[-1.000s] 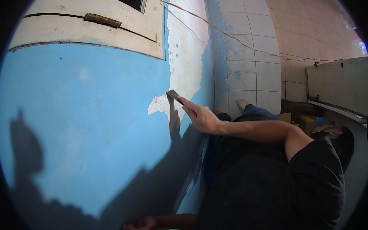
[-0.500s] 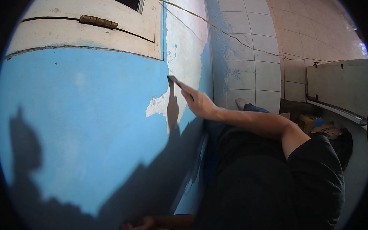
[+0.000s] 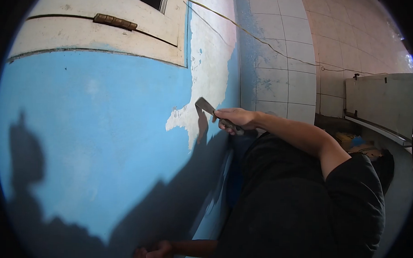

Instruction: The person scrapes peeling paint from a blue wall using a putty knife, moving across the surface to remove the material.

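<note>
My right hand (image 3: 236, 118) is closed round the handle of a paint scraper (image 3: 206, 105), its flat metal blade pointing up and left. The blade overlaps a bare whitish patch (image 3: 211, 70) in the blue painted wall (image 3: 102, 125), and its shadow falls on that patch. Ragged paint edges border the patch, with small blue flecks left inside it. Low in the picture, my left hand (image 3: 154, 253) is in dim shadow close to the wall, fingers curled. Whatever may be inside those fingers is hidden.
A cream wooden frame with a brass hinge (image 3: 114, 21) is at upper left. A thin cable (image 3: 264, 42) runs across the top. Blue paint flakes lie on the white floor tiles (image 3: 272, 81) along the wall. A pale panel (image 3: 380, 101) and dim clutter (image 3: 360, 145) are at right.
My right hand has drawn the scraper away from the blue edge near the frame's corner, down and right, and turned so the handle shows. My left hand stays low, still curled.
</note>
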Demonstrator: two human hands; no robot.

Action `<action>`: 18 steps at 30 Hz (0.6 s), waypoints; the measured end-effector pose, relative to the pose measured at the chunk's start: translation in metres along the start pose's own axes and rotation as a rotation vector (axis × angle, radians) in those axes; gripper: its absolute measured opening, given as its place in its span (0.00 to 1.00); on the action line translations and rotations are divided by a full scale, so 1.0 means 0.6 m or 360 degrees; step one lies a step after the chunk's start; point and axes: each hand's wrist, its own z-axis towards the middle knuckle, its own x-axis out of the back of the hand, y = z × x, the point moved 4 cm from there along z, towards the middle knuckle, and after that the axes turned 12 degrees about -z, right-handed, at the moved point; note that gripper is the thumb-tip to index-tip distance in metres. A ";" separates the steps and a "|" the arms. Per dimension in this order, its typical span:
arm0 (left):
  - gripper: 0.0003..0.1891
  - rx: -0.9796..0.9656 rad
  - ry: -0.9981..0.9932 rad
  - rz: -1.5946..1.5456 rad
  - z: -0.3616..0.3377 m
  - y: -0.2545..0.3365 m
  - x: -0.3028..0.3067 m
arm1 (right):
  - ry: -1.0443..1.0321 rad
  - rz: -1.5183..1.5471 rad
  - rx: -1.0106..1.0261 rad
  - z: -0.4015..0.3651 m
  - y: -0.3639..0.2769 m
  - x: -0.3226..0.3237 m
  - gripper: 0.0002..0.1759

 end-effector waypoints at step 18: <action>0.24 -0.0165 -0.0121 -0.0014 -0.004 -0.013 0.005 | 0.0343 -0.0013 0.0147 0.031 -0.037 -0.043 0.32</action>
